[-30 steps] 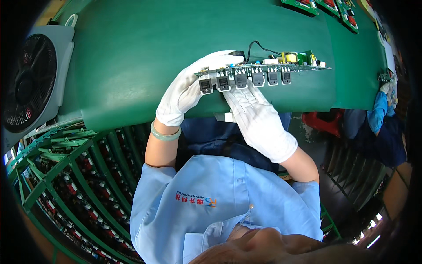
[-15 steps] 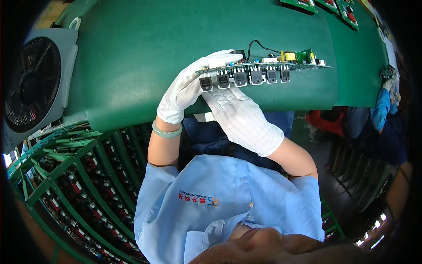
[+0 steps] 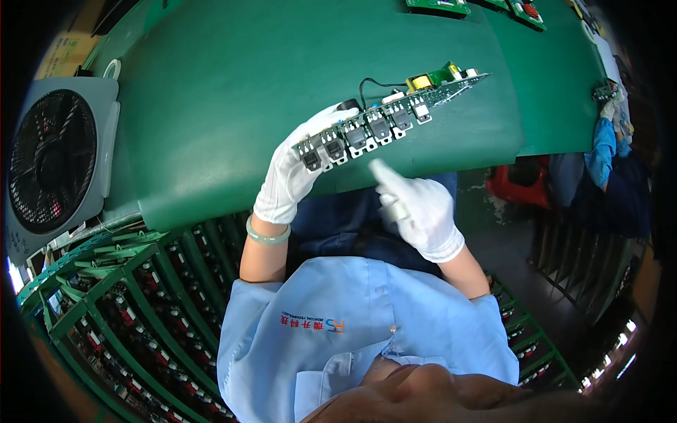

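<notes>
Circuit board [image 3: 395, 107], one, green: in the left hand [image 3: 289, 169], over the table [image 3: 233, 92], tilted nearly edge-on; contact with the table cannot be told. Long axis slanting from the left hand out to the right and away from the wearer. Fitted along its near side, a row of six square dark parts [image 3: 379, 128], the rightmost showing pale; on its far side, a black wire [image 3: 381, 82] and a yellow part [image 3: 420, 82] toward the right end. Left fingers: closed about the board's left end, white-gloved. Right hand [image 3: 423, 211], white-gloved: nearer the wearer than the board, below the middle of its row, apart from it; the board lies ahead of these fingers. One finger extended toward the row, the others curled and blurred; whether they grasp anything cannot be told. Left hand the nearer, being in contact. Also present: fan [image 3: 53, 162], well left of the board; further boards [image 3: 437, 7], beyond it; rack [image 3: 155, 310], left and nearer the wearer; co-worker's blue sleeve [image 3: 601, 144], well right of the board.
</notes>
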`<state>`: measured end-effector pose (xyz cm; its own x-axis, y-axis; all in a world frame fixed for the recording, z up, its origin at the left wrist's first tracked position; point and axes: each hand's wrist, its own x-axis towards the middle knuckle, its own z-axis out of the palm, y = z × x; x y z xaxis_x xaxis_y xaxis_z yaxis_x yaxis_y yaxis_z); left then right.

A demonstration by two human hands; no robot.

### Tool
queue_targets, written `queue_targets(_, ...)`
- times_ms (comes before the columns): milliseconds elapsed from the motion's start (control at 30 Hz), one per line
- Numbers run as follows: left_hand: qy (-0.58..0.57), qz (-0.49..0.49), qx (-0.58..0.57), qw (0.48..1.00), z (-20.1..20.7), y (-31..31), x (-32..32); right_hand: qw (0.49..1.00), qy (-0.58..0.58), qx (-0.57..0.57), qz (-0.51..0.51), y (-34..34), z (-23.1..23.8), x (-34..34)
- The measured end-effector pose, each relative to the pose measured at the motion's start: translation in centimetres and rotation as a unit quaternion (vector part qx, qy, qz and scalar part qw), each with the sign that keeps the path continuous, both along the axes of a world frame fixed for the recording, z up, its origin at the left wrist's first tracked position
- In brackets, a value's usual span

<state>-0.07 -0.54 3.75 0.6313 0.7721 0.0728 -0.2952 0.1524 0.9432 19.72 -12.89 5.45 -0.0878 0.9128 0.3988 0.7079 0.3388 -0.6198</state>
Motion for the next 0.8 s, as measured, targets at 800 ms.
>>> queue_targets(800,0.024,0.058,0.067,0.996,-0.2,-2.7,2.9,0.962,0.056,-0.077,-0.256,-3.8,-2.3,4.7)
